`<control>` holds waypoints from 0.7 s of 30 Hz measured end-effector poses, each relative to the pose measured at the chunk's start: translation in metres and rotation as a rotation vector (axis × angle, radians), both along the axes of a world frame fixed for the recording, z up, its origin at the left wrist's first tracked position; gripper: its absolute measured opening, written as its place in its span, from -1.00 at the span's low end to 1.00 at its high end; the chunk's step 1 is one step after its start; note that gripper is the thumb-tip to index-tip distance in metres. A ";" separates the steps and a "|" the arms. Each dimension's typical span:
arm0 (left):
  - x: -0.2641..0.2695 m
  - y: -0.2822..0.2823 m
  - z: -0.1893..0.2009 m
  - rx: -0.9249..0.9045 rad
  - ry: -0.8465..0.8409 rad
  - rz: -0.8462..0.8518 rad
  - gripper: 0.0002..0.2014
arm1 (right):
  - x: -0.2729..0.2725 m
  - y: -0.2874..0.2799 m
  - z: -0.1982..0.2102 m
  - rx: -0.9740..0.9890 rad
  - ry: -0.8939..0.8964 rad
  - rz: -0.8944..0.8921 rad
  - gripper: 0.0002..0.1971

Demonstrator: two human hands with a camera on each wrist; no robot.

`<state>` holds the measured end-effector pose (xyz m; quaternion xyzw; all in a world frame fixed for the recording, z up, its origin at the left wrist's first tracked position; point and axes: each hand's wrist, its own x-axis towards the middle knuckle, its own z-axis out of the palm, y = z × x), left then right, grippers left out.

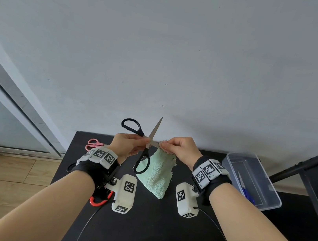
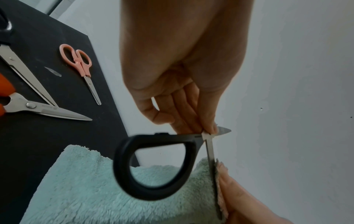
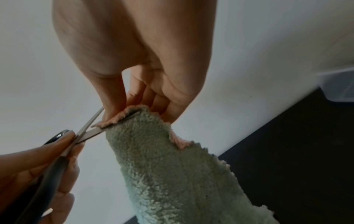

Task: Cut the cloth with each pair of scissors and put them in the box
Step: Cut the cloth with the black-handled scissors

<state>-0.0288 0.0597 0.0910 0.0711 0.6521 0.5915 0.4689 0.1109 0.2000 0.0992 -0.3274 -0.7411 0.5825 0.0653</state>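
Scissors (image 1: 149,139): 1 held, 3 on table (image 1: 137,230), 1 boxed.

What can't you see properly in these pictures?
- Blue scissors in the box, head view: the cloudy plastic wall blurs them.
- Red scissors, head view: the left wrist rig covers most; the left wrist view's edge cuts off their handles.
- Left hand grip on the black scissors: its fingers hide the pivot.
- Cut in the cloth: the right hand covers it.
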 end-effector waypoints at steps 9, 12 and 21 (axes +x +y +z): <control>0.001 0.003 0.001 -0.003 -0.007 0.003 -0.87 | 0.002 -0.001 0.001 -0.006 0.016 -0.041 -0.87; 0.003 0.003 -0.001 0.000 -0.010 -0.003 -0.85 | 0.002 -0.001 0.000 -0.001 0.007 -0.037 -0.87; -0.018 -0.017 -0.001 0.012 -0.006 0.028 -0.87 | 0.029 0.025 -0.017 -0.100 -0.004 -0.192 -0.83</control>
